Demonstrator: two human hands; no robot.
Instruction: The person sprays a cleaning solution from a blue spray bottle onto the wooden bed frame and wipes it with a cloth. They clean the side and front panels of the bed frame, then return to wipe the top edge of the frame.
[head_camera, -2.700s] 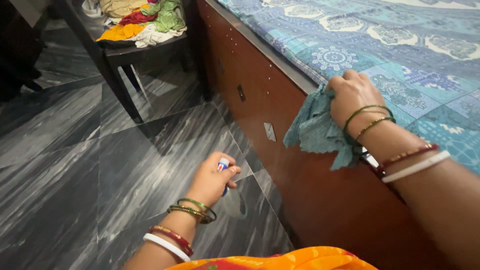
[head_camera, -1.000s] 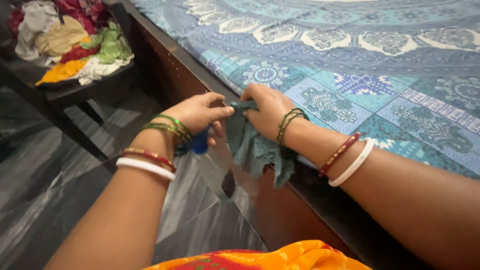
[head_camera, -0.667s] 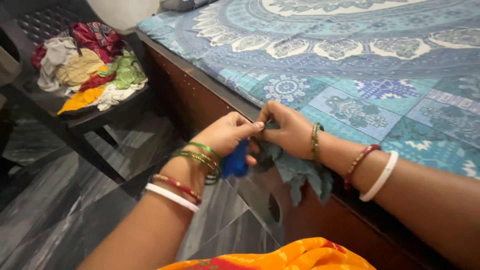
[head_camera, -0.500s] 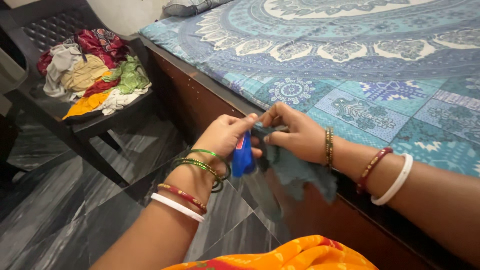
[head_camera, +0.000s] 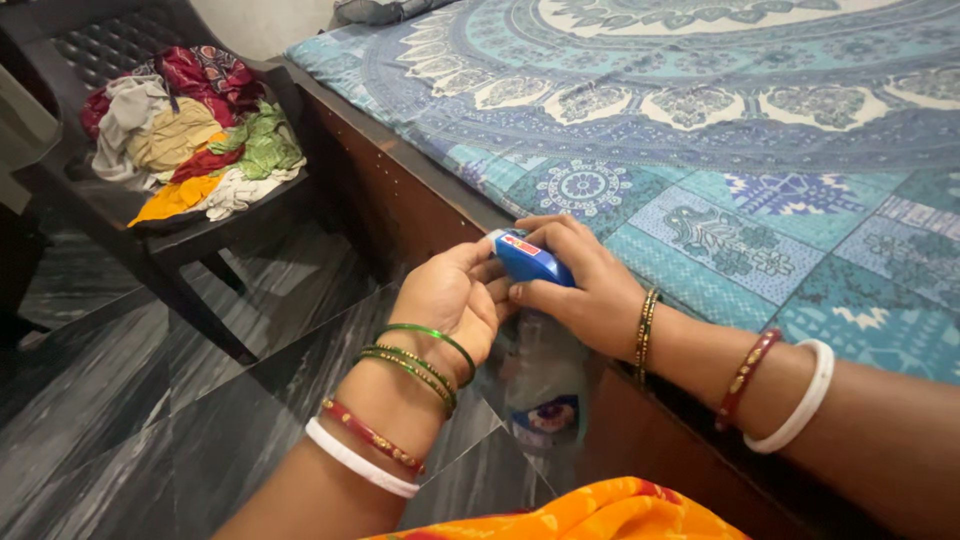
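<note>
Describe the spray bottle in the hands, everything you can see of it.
The spray bottle has a blue plastic spray head with a white nozzle tip and a small red mark on its side, and a clear body with a blue label low down. It hangs upright, body pointing toward the floor, in front of the wooden bed frame. The right hand wraps the head from behind and the left hand touches its nozzle end. How full it is cannot be told.

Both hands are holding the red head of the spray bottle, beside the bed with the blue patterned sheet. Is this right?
Not quite: the head of the spray bottle is blue, not red, as the head view shows. The left hand and the right hand both hold it, beside the bed with the blue patterned sheet.
</note>
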